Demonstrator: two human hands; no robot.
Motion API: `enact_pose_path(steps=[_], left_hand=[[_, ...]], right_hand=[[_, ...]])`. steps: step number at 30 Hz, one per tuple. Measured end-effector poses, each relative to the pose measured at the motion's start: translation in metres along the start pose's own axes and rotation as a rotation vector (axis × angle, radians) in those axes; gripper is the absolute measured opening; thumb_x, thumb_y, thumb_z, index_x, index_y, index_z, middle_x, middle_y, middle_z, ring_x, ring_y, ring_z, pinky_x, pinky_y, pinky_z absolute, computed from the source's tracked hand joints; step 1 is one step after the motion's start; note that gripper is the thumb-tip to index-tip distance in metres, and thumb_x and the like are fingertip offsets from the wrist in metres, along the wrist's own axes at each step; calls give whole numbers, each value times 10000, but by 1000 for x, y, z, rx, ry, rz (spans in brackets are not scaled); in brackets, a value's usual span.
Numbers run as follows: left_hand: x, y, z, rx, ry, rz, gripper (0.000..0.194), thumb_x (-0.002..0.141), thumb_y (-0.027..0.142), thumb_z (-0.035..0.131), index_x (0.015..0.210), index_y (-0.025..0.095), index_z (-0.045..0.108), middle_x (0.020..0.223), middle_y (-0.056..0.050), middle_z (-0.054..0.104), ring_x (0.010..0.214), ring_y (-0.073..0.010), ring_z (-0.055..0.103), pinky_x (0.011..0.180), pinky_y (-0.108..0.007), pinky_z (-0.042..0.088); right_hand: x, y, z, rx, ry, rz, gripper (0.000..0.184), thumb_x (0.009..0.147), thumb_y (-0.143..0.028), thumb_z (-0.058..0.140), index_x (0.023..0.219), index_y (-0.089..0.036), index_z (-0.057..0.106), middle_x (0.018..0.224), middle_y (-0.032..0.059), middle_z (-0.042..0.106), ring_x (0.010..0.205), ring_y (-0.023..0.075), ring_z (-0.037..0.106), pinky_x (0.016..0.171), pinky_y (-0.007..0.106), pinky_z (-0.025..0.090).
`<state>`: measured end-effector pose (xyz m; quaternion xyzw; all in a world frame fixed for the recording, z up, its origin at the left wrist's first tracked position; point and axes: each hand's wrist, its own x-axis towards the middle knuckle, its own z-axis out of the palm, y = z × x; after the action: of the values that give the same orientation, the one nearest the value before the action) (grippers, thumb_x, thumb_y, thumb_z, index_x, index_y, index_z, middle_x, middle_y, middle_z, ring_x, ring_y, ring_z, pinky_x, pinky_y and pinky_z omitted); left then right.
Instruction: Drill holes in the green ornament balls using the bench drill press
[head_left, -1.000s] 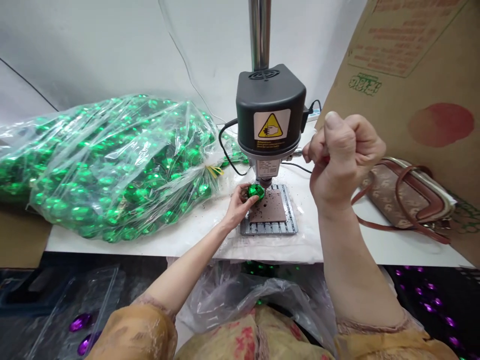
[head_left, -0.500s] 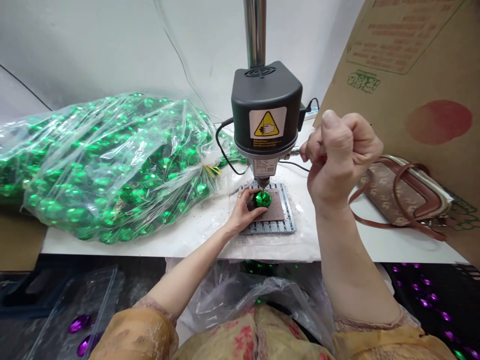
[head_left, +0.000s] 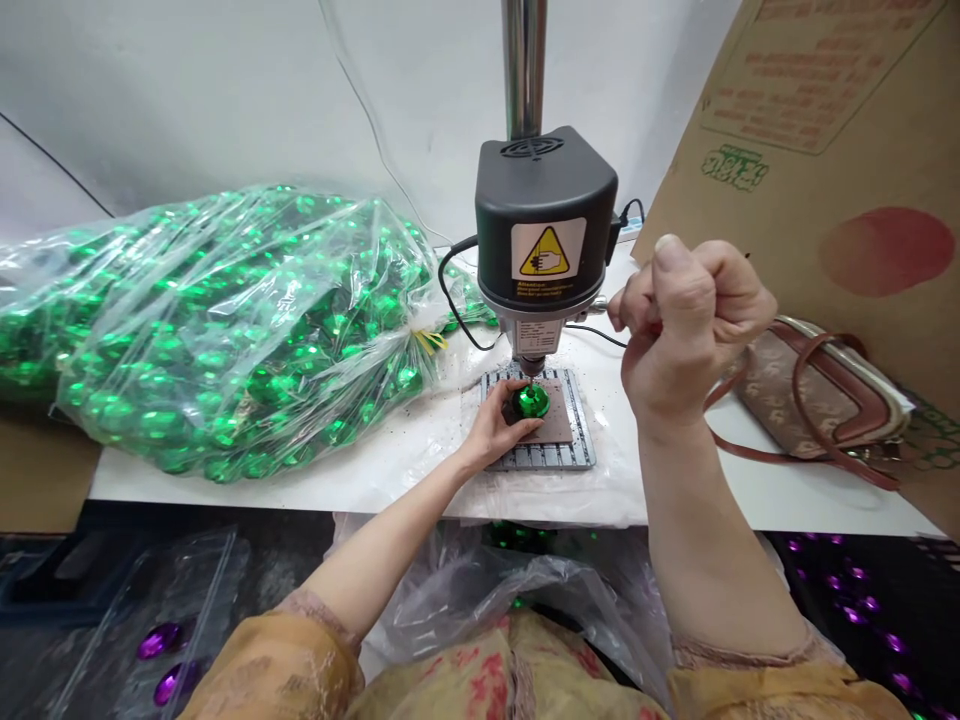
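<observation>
Under the chuck of a black bench drill press (head_left: 546, 220) sits a shiny green faceted ball (head_left: 532, 402). My left hand (head_left: 501, 425) grips that ball from the left, thumb in front and fingers behind. The ball rests on a brown square pad (head_left: 559, 410) upon the grey slotted base plate (head_left: 583, 450). My right hand (head_left: 686, 320) is closed in a fist around the drill press's feed handle (head_left: 598, 307), at the right of the machine. Most of the handle is hidden inside the fist.
A large clear bag of green balls (head_left: 240, 330) lies on the white table (head_left: 300, 495) at left. A brown handbag (head_left: 817, 390) and a cardboard box (head_left: 825, 180) stand at right. Purple pieces (head_left: 159, 640) lie below the table's front edge at lower left.
The whole view has shifted slightly, so things appear a little further right. Both hands keep their holds on the ball and the feed handle.
</observation>
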<state>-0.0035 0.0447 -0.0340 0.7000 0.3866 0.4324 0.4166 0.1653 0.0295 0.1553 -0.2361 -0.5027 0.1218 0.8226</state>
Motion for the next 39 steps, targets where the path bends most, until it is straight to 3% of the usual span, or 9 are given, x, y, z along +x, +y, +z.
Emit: enact_pose_path(steps=[5, 25, 39], left_hand=[[-1, 2, 1, 4, 8, -1, 585, 770, 370, 843, 1252, 207, 555, 1246, -105, 660, 1223, -307, 624, 1097, -489, 481], [-4, 5, 2, 42, 37, 26, 567, 794, 419, 824, 1253, 220, 558, 1227, -100, 637, 1199, -298, 612, 1059, -473, 482], [-3, 4, 2, 5, 11, 4, 601, 782, 396, 838, 1276, 218, 545, 1269, -104, 651, 1230, -291, 614, 1091, -488, 467]], right_hand=[[-10, 1, -1, 67, 0, -63, 481, 912, -299, 614, 575, -201, 285, 456, -79, 260, 396, 26, 293, 428, 244, 275], [-27, 17, -12, 103, -23, -272, 472, 847, -119, 573, 568, -165, 195, 469, -71, 227, 403, 14, 254, 413, 223, 255], [-34, 22, -15, 141, -37, -298, 457, 807, -88, 565, 570, -162, 181, 503, -63, 269, 421, 21, 270, 442, 234, 302]])
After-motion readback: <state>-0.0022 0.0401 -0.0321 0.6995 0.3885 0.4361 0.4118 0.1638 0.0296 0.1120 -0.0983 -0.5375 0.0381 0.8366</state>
